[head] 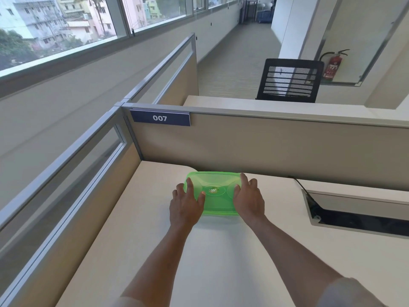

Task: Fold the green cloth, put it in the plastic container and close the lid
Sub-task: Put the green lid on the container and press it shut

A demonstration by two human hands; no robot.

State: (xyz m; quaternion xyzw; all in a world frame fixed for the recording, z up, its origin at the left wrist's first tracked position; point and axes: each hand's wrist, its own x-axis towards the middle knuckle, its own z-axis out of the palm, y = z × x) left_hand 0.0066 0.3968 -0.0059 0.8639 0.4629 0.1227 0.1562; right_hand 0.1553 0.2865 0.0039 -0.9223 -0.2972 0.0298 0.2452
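Note:
A translucent green plastic container [218, 203] with its green lid [215, 180] on top sits on the white desk [221, 251], close to the back partition. My left hand [184, 206] lies flat on the lid's left end, fingers spread. Over the lid's right end rests my right hand [249, 199], also flat with fingers apart. Both palms press down on the lid. The green cloth is not visible; I cannot tell whether it is inside, since the lid and hands cover the box.
A beige partition [265, 147] with a "007" sign [159, 118] stands right behind the container. A cable slot [358, 218] is cut into the desk at right. A glass-topped divider [66, 196] runs along the left. A black chair [290, 79] stands beyond.

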